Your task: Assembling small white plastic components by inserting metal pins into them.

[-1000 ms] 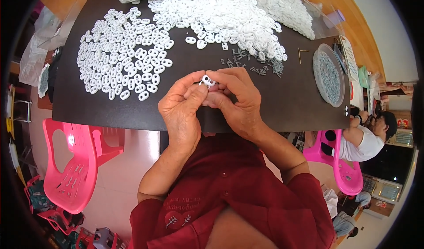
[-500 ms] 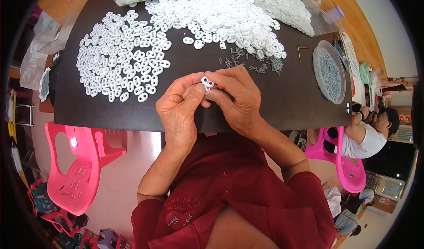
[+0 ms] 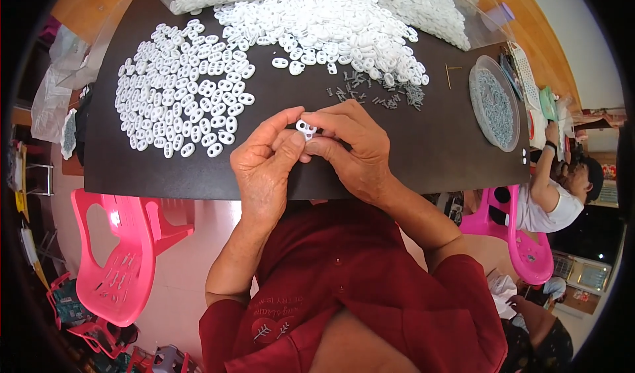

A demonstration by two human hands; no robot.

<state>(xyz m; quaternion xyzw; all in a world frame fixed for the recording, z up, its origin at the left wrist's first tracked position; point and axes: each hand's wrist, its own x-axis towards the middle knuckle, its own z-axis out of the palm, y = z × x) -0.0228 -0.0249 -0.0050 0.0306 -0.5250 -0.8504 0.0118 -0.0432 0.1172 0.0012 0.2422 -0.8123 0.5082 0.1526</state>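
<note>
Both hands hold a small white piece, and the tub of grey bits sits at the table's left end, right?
Not quite: the head view shows the tub of grey bits at the right end of the table. The left hand and right hand do hold the white piece.

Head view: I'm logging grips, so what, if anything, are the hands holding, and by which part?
The left hand and right hand hold a small white holed piece by its outer edges; exact contacts are partly hidden.

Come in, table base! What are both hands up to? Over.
Left hand and right hand: pinching a white holed plastic piece. Piece: partly hidden in grip. Loose grey pegs: just beyond right hand.
</note>
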